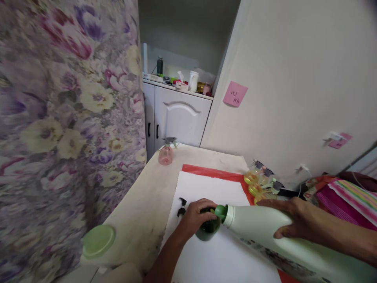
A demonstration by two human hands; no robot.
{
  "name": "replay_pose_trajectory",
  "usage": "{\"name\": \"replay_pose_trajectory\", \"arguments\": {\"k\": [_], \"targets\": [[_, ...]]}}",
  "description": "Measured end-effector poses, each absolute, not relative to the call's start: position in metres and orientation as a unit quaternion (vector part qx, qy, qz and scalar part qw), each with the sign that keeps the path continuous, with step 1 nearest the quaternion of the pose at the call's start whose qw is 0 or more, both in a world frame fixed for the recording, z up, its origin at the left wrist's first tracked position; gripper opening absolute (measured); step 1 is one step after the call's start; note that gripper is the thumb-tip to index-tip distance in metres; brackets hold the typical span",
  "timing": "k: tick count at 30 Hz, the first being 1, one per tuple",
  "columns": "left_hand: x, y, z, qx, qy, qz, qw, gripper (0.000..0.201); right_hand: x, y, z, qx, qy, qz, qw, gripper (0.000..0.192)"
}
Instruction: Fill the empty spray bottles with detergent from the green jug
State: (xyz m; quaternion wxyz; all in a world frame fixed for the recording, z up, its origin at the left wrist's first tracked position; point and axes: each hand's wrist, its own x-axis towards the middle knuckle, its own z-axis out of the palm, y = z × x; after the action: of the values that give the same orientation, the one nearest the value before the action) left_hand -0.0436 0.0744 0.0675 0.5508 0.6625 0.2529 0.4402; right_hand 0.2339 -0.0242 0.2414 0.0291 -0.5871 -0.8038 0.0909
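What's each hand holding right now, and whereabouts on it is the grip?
The right hand grips the big pale green bottle around its body, tilted with its neck over the small green bottle. The left hand holds that small bottle around its top.

A large pale green jug [265, 232] lies tipped almost flat above the white sheet [212, 188], its body running off toward the lower right and its green spout [220, 211] pointing left. The spout sits right at the mouth of a small dark green bottle [208, 228], which stands upright on the white sheet, near its middle. The small bottle is round-bodied and open at the top; most of its upper part is hidden. Its black spray head [182, 207] lies loose on the white sheet, just left of the bottle. A printed label shows along the jug's lower side, too blurred to read.
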Motion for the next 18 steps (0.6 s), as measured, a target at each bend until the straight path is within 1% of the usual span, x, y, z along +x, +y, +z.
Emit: {"name": "replay_pose_trajectory", "arguments": {"k": [3,6,15,18], "targets": [[-0.043,0.075,0.069,0.665,0.248,0.442,0.549,0.024,0.229,-0.024,0.248,-0.608,-0.781,0.140,-0.016,0.057],[-0.044,0.074,0.071,0.668,0.247,0.443,0.544,0.022,0.228,-0.023,0.252,-0.610,-0.778,0.148,-0.036,0.058],[-0.044,0.072,0.075,0.674,0.248,0.441,0.538,0.020,0.225,-0.020,0.258,-0.613,-0.778,0.131,-0.046,0.060],[-0.044,0.073,0.075,0.675,0.248,0.441,0.537,0.020,0.223,-0.020,0.263,-0.606,-0.782,0.141,-0.046,0.058]]}}
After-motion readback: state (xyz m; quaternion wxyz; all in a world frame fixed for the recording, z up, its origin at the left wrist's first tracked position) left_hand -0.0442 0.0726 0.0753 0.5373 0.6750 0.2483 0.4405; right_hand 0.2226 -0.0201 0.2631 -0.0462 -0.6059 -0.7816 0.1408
